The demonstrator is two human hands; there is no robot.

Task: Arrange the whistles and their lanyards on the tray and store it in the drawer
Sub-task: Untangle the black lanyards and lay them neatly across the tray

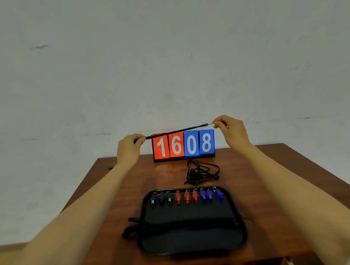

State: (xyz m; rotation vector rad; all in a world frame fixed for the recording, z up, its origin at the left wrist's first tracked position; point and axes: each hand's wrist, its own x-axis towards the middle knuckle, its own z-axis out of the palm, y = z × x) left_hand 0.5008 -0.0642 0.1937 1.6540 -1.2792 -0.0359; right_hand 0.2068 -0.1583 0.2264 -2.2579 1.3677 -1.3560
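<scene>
A black lanyard (176,131) is stretched taut in the air above the table. My left hand (128,148) grips its left end and my right hand (231,130) pinches its thin right end. Below, a black tray (192,239) sits near the table's front edge. Along the tray's far side lies a row of whistles: black ones (161,199) on the left, red ones (187,197) in the middle, blue ones (210,195) on the right. One or more black lanyards (186,225) lie laid out across the tray. A tangled pile of black lanyards (202,172) rests behind the tray.
A flip scoreboard (183,145) reading 1608 stands at the back of the wooden table (112,195), in front of a pale wall. The drawer is not in view.
</scene>
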